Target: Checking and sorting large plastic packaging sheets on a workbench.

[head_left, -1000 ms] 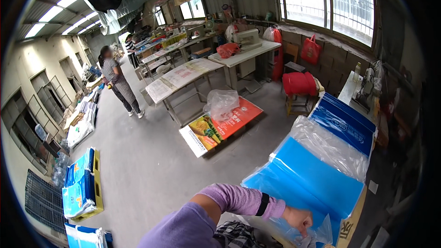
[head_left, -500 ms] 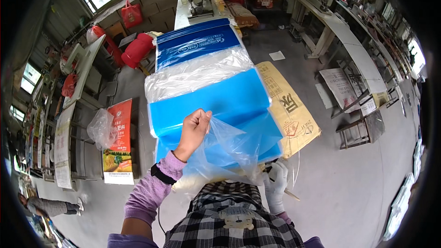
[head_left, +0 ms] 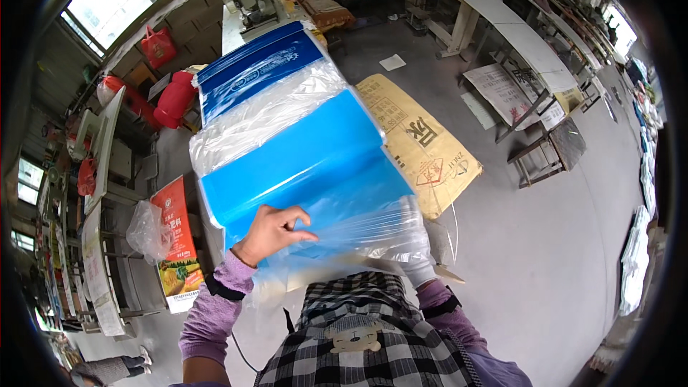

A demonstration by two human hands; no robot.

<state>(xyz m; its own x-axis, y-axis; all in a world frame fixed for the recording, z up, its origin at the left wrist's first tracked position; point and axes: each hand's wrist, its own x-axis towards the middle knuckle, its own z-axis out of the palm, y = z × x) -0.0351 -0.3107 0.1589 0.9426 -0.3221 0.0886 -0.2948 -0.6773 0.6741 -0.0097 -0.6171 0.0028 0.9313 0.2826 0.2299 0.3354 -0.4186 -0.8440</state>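
A stack of plastic sheets and bags lies before me, with a blue plastic sheet [head_left: 308, 150] on top, crinkled clear film across its middle and a dark blue printed part [head_left: 261, 64] at its far end. My bare left hand [head_left: 269, 235] is over the near left part of the sheet, thumb and forefinger curved apart with a gap between them. From beside its fingertips, thin clear film [head_left: 373, 233] runs in stretched creases to the right. My right hand [head_left: 418, 270], in a white glove, is at the stack's near right corner; its fingers are hidden by film.
A yellow printed sack [head_left: 423, 150] lies under the right side of the stack. Beyond stands a sewing machine [head_left: 254, 3] on a table. To the left are a red printed bag [head_left: 178, 236] and a clear plastic bag [head_left: 149, 233]; a small stool [head_left: 548, 150] stands right.
My left hand has moved left and nearer, its pinch on the clear film now loosened. The film has gone from a raised fold to creases drawn toward the right hand. The view has shifted.
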